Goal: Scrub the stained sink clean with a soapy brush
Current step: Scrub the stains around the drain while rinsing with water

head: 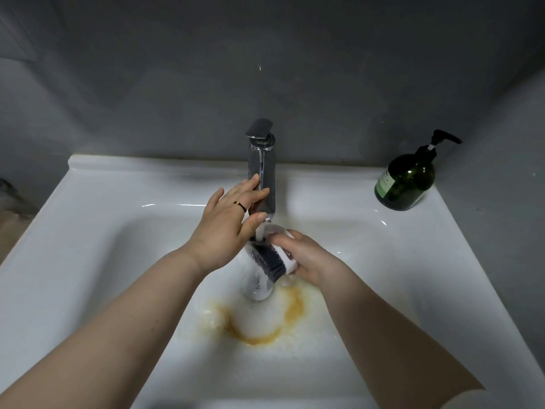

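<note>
A white sink (103, 261) holds a brown-yellow stain (265, 335) ringed with white foam near the middle of the basin. My right hand (306, 258) grips a white scrub brush (274, 258) with dark bristles, turned on its side under the chrome tap (262, 172). Water runs from the spout onto the bristles and streams down into the foam. My left hand (227, 222), with a ring on one finger, lies against the left side of the spout, fingers straight and thumb stretched out below it.
A dark green pump bottle (407, 181) stands on the sink's back right ledge. A grey wall (265, 69) rises right behind the tap, and another grey wall closes in on the right side.
</note>
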Motion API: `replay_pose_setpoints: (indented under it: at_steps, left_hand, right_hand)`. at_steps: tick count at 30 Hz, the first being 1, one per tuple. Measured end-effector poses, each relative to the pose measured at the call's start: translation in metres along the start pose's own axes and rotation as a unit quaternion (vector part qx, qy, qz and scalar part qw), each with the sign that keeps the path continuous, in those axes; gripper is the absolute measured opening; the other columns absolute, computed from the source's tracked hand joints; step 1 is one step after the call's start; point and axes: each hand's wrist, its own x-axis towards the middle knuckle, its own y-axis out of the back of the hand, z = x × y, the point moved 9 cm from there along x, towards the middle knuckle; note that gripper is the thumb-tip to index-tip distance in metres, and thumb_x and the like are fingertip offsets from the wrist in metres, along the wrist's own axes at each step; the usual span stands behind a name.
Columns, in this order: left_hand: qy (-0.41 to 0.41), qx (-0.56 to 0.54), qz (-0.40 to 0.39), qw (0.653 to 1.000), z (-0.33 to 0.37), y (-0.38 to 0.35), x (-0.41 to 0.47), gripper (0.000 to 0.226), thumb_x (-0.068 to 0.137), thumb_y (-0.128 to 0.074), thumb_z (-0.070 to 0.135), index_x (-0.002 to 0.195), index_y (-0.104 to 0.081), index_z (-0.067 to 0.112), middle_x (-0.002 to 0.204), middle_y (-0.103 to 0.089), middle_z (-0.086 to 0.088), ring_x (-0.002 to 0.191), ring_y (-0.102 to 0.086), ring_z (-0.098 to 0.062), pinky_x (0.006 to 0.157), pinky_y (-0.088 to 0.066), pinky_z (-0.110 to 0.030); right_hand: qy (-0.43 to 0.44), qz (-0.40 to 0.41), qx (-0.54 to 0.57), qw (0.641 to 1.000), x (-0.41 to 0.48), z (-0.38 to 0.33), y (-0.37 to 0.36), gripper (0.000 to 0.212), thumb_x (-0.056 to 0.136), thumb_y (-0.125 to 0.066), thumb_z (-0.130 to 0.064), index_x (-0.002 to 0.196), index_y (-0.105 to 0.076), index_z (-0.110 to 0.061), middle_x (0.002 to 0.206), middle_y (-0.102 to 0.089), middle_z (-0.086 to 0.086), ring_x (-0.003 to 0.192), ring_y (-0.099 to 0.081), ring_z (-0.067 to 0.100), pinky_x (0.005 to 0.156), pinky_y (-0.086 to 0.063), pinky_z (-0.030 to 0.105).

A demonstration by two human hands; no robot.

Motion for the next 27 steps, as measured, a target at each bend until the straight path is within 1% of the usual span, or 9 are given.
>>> replay_pose_setpoints:
  at_steps: [2, 5, 7, 9, 14, 16, 20, 25, 27]
  left_hand:
    - [-0.001, 0.003, 0.003, 1.0, 0.001, 0.0, 0.0, 0.058, 0.082, -0.028, 0.042, 0.134, -0.04, 0.02, 0.135, -0.009, 0.021, 0.123, -0.01, 0.009, 0.103, 0.006, -0.014]
    - [0.0, 0.004, 0.007, 1.0, 0.001, 0.001, 0.0, 0.058, 0.082, -0.028, 0.042, 0.134, -0.04, 0.019, 0.135, -0.01, 0.021, 0.123, -0.011, 0.008, 0.104, 0.006, -0.015]
    - [0.0, 0.002, 0.009, 1.0, 0.001, 0.0, 0.0, 0.058, 0.083, -0.029, 0.042, 0.134, -0.04, 0.019, 0.135, -0.01, 0.02, 0.124, -0.011, 0.008, 0.103, 0.006, -0.014]
    - [-0.002, 0.005, 0.011, 1.0, 0.001, 0.001, -0.001, 0.058, 0.083, -0.028, 0.044, 0.134, -0.04, 0.019, 0.135, -0.011, 0.02, 0.125, -0.012, 0.007, 0.103, 0.007, -0.013]
    - [-0.009, 0.017, 0.044, 0.999, 0.002, 0.005, -0.002, 0.07, 0.078, -0.021, 0.056, 0.132, -0.046, 0.017, 0.14, -0.021, 0.013, 0.127, -0.021, 0.0, 0.104, 0.003, -0.016]
    - [-0.012, 0.037, 0.061, 0.997, 0.003, 0.007, -0.004, 0.067, 0.08, -0.022, 0.052, 0.129, -0.05, 0.015, 0.142, -0.036, 0.002, 0.13, -0.031, -0.009, 0.104, -0.001, -0.018]
    - [-0.028, 0.096, 0.078, 0.992, 0.01, 0.009, -0.008, 0.053, 0.085, -0.033, 0.039, 0.12, -0.058, 0.008, 0.13, -0.053, -0.011, 0.122, -0.046, -0.028, 0.102, -0.01, -0.025]
    - [-0.02, 0.096, 0.078, 0.992, 0.008, 0.012, -0.018, 0.048, 0.087, -0.034, 0.033, 0.121, -0.057, 0.008, 0.126, -0.056, -0.011, 0.121, -0.046, -0.022, 0.1, -0.015, -0.028]
    - [-0.007, 0.106, 0.09, 0.99, 0.0, 0.013, -0.03, 0.045, 0.087, -0.035, 0.029, 0.116, -0.06, 0.006, 0.118, -0.062, -0.011, 0.116, -0.049, -0.022, 0.098, -0.02, -0.029]
  right_hand:
    - [0.018, 0.017, 0.069, 0.997, 0.002, -0.005, 0.0, 0.037, 0.082, -0.063, -0.029, 0.116, -0.058, -0.014, 0.098, -0.058, 0.009, 0.087, -0.056, 0.023, 0.068, -0.047, 0.028]
    - [0.021, -0.014, 0.079, 0.997, 0.003, -0.008, -0.009, 0.042, 0.083, -0.063, -0.033, 0.12, -0.056, -0.016, 0.106, -0.064, 0.01, 0.097, -0.061, 0.025, 0.079, -0.049, 0.034]
    - [0.01, -0.032, 0.037, 0.999, -0.002, -0.006, -0.012, 0.027, 0.088, -0.056, -0.023, 0.116, -0.055, -0.018, 0.099, -0.064, 0.007, 0.088, -0.061, 0.021, 0.073, -0.049, 0.029]
    - [0.01, -0.026, -0.004, 1.0, -0.005, -0.004, -0.009, 0.025, 0.087, -0.057, -0.019, 0.112, -0.056, -0.021, 0.093, -0.061, 0.004, 0.082, -0.058, 0.019, 0.067, -0.046, 0.027]
    - [0.015, 0.021, 0.069, 0.997, -0.005, -0.003, 0.002, 0.035, 0.085, -0.061, -0.027, 0.118, -0.057, -0.015, 0.094, -0.063, 0.004, 0.083, -0.059, 0.02, 0.071, -0.048, 0.03]
    - [0.021, 0.014, 0.084, 0.996, -0.006, -0.006, 0.001, 0.035, 0.087, -0.061, -0.03, 0.119, -0.057, -0.016, 0.098, -0.062, 0.005, 0.087, -0.059, 0.02, 0.073, -0.048, 0.031]
    - [0.022, -0.003, 0.049, 0.999, -0.009, -0.011, -0.006, 0.031, 0.089, -0.058, -0.025, 0.119, -0.057, -0.016, 0.087, -0.062, 0.0, 0.072, -0.059, 0.013, 0.061, -0.047, 0.024]
    - [0.019, -0.031, 0.057, 0.998, -0.014, -0.008, -0.012, 0.017, 0.09, -0.057, -0.022, 0.106, -0.059, -0.021, 0.087, -0.062, -0.001, 0.074, -0.058, 0.013, 0.062, -0.047, 0.022]
    - [0.01, -0.019, -0.026, 0.999, -0.016, 0.0, -0.008, 0.014, 0.088, -0.059, -0.024, 0.101, -0.059, -0.023, 0.089, -0.06, 0.001, 0.076, -0.055, 0.016, 0.064, -0.043, 0.024]
